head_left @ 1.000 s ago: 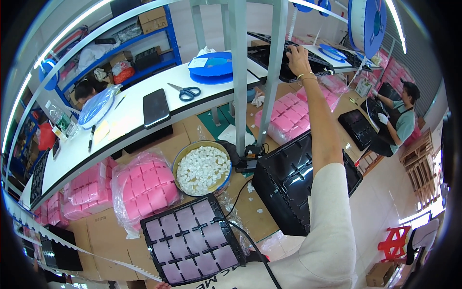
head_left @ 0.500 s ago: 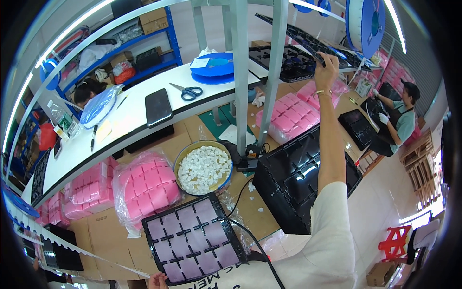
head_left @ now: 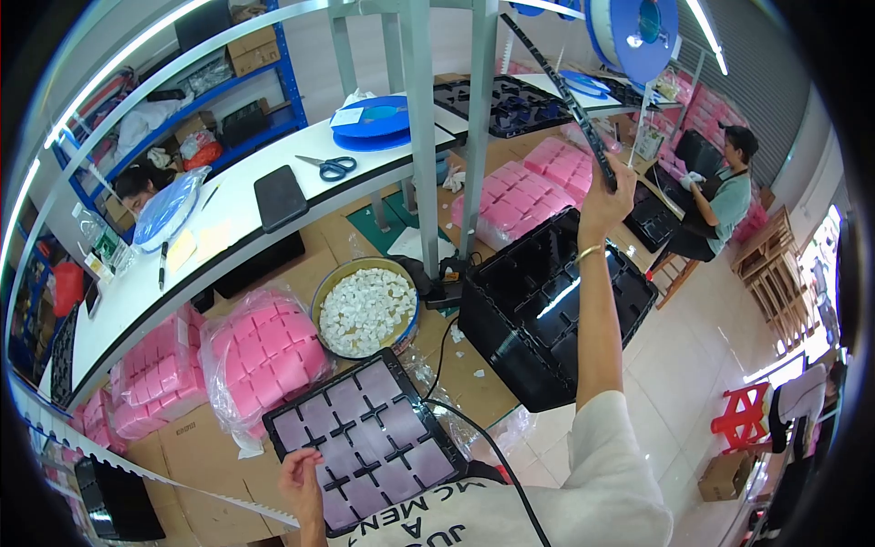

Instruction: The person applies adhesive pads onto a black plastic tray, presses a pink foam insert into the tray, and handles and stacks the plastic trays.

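Black tray (head_left: pixel 576 109) slanted from right hand (head_left: pixel 608 194), fingers pinching its edge; left hand (head_left: pixel 303 477) curled, grip unclear, at purple-filled tray (head_left: pixel 408 378).

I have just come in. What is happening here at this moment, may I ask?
A person holds up a thin black tray, seen nearly edge-on, in the right hand. The left hand is at the left edge of a black-framed tray with greyish-purple cells; whether it touches is unclear. Nearby, a round basin holds small white pieces, beside a pink pack in clear plastic. On the right sits a co-worker.
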A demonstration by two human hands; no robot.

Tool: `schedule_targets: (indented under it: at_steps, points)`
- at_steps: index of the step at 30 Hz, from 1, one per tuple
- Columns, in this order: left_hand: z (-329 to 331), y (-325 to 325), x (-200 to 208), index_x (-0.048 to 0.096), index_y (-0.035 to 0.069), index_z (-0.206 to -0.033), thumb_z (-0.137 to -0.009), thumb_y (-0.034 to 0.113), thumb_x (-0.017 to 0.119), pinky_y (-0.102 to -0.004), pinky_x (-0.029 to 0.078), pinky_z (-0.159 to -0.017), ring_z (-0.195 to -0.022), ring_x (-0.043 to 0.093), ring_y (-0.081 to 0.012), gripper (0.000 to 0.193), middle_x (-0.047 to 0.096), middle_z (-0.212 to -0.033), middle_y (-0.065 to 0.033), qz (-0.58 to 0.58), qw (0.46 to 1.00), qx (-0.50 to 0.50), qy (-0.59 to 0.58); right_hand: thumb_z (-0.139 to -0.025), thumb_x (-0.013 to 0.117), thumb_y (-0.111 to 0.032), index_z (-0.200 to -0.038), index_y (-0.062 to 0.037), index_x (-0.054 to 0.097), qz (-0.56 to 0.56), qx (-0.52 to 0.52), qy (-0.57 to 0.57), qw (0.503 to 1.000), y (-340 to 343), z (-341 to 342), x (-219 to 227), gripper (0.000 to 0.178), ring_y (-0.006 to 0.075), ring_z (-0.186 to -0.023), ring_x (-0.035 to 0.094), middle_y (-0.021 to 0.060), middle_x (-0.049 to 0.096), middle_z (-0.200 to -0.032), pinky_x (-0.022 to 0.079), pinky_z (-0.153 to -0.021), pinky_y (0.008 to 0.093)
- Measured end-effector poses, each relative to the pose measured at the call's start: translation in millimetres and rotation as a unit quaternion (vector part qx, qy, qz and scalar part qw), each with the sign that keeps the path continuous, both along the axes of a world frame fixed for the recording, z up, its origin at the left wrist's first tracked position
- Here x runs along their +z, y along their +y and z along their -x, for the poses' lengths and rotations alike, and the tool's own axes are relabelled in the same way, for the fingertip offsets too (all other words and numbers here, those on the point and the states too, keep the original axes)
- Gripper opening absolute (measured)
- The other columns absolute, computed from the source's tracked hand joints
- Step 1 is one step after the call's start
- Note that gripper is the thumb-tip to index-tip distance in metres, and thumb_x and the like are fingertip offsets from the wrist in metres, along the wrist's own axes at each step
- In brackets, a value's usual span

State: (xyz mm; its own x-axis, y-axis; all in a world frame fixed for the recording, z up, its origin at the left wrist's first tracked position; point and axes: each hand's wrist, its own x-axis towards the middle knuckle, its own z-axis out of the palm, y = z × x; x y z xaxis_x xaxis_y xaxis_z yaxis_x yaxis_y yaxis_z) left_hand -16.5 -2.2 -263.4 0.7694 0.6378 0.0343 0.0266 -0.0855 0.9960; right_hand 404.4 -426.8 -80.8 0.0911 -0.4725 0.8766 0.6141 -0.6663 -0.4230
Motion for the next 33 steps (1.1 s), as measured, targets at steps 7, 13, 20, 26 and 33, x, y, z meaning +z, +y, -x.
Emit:
schedule_targets:
  at_steps: [7, 13, 20, 26, 33]
  points:
    - [-55.1, -38.2, 68.1, 0.065, -0.004, -0.104, -0.096, -0.003, 0.058, -0.0263, 0.052, -0.081, -0.088, 0.067, -0.0162, 0.011, 0.067, -0.095, -0.0089, -0.018, 0.988, -0.136, -0.066, -0.084, 0.072, 0.005, -0.097, 0.0016, 0.063, 0.028, 0.016, 0.025, 0.999, 32.0, 79.7, -36.8, 0.015, 0.0231, -0.087, 0.059, 0.01, 0.06, -0.091, 0.047, -0.082, 0.0307]
    - [-78.0, -39.6, 104.6, 0.064, -0.004, -0.108, -0.097, 0.0, 0.056, -0.0289, 0.053, -0.083, -0.088, 0.067, -0.0176, 0.014, 0.068, -0.095, -0.0095, 0.036, 0.977, -0.182, -0.103, -0.078, 0.068, 0.008, -0.094, 0.0012, 0.067, 0.082, 0.067, 0.035, 0.994, 69.6, 164.9, -53.5, 0.018, 0.0272, -0.087, 0.058, 0.0112, 0.057, -0.089, 0.046, -0.081, 0.0352]
    - [-101.3, 12.9, 128.5, 0.063, -0.005, -0.112, -0.102, 0.011, 0.053, -0.033, 0.056, -0.086, -0.088, 0.068, -0.0198, 0.022, 0.069, -0.097, -0.0121, 0.162, 0.963, -0.158, -0.149, -0.071, 0.06, 0.013, -0.092, -0.0014, 0.067, 0.132, 0.096, 0.057, 0.985, 74.2, 223.8, -65.9, 0.027, 0.0263, -0.089, 0.057, 0.0097, 0.055, -0.088, 0.046, -0.082, 0.0354]
    - [-111.6, 36.0, 159.6, 0.061, -0.005, -0.118, -0.106, 0.028, 0.046, -0.036, 0.056, -0.088, -0.092, 0.069, -0.0224, 0.038, 0.07, -0.107, -0.017, 0.18, 0.947, -0.201, -0.177, -0.057, 0.062, 0.004, -0.088, -0.0044, 0.071, 0.202, 0.1, 0.012, 0.974, 75.1, 251.0, -71.5, 0.033, 0.0242, -0.077, 0.056, 0.0063, 0.049, -0.083, 0.045, -0.068, 0.0338]
    - [-139.2, 44.7, 198.6, 0.044, -0.007, -0.14, -0.104, 0.057, 0.03, -0.0417, 0.054, -0.094, -0.109, 0.066, -0.028, 0.075, 0.061, -0.129, -0.0214, 0.255, 0.893, -0.349, -0.128, -0.071, 0.076, -0.007, -0.087, -0.0103, 0.07, 0.276, 0.156, -0.015, 0.948, 79.2, 282.6, -68.8, 0.018, 0.0199, -0.08, 0.055, 0.0022, 0.045, -0.082, 0.043, -0.066, 0.0274]
